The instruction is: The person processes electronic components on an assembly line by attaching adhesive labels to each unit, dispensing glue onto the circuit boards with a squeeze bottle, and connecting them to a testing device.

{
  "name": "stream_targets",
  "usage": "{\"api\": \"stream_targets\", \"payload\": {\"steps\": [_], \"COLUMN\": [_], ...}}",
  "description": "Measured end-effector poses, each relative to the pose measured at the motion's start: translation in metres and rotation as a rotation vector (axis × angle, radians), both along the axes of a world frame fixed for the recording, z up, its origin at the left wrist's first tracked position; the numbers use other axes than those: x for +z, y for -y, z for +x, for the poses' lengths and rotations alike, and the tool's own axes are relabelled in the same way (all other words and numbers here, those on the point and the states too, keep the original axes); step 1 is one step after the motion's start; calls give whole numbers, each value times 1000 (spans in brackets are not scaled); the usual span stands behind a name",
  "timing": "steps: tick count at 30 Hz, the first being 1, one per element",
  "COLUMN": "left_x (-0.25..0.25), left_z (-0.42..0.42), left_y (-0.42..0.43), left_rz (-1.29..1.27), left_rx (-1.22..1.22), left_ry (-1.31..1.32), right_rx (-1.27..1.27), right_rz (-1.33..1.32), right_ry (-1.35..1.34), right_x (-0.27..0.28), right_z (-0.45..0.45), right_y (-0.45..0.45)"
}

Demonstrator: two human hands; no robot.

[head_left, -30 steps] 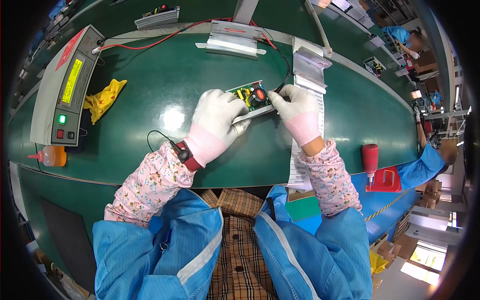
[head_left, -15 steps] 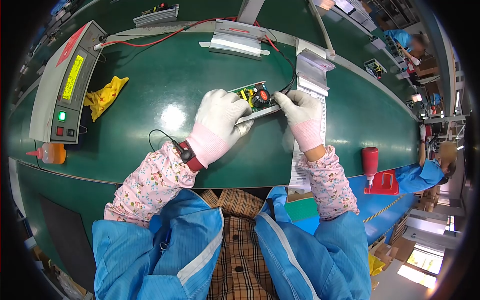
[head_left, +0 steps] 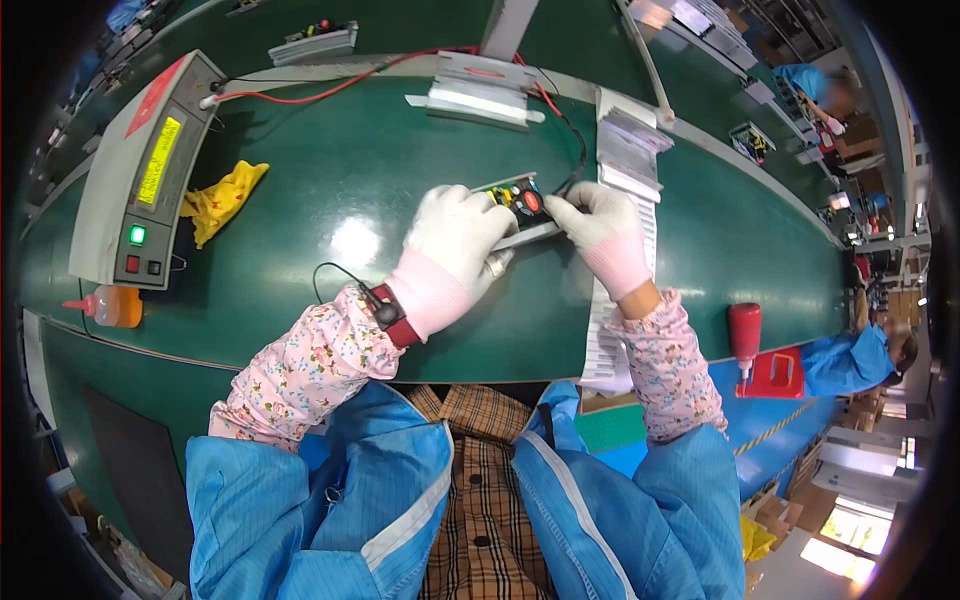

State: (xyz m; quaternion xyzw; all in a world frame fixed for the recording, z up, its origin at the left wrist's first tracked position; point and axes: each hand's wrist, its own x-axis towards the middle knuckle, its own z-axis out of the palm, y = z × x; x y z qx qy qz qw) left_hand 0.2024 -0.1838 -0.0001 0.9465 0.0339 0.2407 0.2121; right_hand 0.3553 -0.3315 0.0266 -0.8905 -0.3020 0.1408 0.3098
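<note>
My left hand [head_left: 448,240], in a white glove with a pink cuff, is closed around the left end of a circuit board [head_left: 528,203] set in a metal bracket. Yellow parts and a round black part with a red label show on the board. At its right end, the gloved fingers of my right hand [head_left: 606,226] pinch the end of a black cable [head_left: 583,150]. The fingers hide the cable's tip, so I cannot tell whether it is plugged in. A wrist strap [head_left: 391,312] with a thin black cord sits on my left wrist.
A test meter [head_left: 150,170] with a lit yellow display stands at the left, beside a yellow cloth [head_left: 225,203] and an orange bottle [head_left: 118,306]. Metal brackets [head_left: 478,92] lie at the back. Right are printed sheets [head_left: 606,345], a red bottle [head_left: 744,330] and co-workers.
The whole view has shifted slightly, so the bench and meter appear a little further right and lower. Both hands keep the same hold on the circuit board and cable.
</note>
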Motion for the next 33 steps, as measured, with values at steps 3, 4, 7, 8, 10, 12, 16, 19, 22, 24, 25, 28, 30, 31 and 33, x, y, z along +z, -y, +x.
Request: {"api": "stream_targets", "payload": {"steps": [3,4,7,8,10,12,16,19,22,24,25,28,30,31,33], "left_x": [4,5,13,14,14,8,6,20,33,40,43,46,37,30,17], "left_z": [6,12,41,53,75,90,90,59,0,-48,-72,-139,-172,-186,-208], "left_y": [-23,-32,-64,-77,-98,-108,-123,-120,-112,-114,-119,-140,-152,-160,-175], "left_rz": [22,22,-6,1,-96,-91,-28,64,7,30,51,411,532,476,453], "left_rx": [17,14,43,42,55,52,102,196,287,454,545,865,1060,1086,1142], "left_ry": [62,91,160,166,98,114,103,160,315,416,480,674,682,656,630], "right_rx": [-46,-79,-129,-137,-151,-135,-70,-53,-69,-92,-104,-100,-83,-76,-31], "right_rz": [278,406,490,445,357,341,296,347,357,353,348,333,301,305,331], "right_ry": [-6,-12,7,36,94,169,356,324,275,236,218,183,263,229,182], "right_x": [-4,-8,-23,-29,-35,-38,-52,-55,-54,-54,-53,-50,-52,-54,-58], "right_z": [-3,-4,-5,-4,-1,1,-4,-1,-1,-1,-1,-1,-1,1,5], "right_y": [-1,2,6,4,2,3,2,4,1,2,2,1,1,2,2]}}
